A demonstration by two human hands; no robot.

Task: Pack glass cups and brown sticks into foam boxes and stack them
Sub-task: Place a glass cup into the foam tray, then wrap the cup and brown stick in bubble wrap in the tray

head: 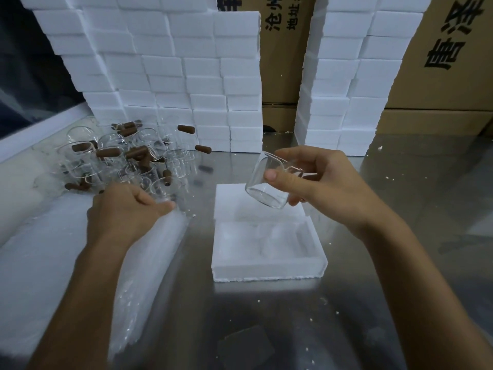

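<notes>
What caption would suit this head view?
Right hand holds a glass cup tilted over an open foam box; left hand reaches into the cup pile.

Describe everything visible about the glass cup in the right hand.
The cup is clear glass, short and cylindrical with a thick base, and looks empty. It is tilted, rim up and away, base toward the open foam box below, which it does not touch. The right hand pinches it near the rim, thumb on the near side.
</notes>
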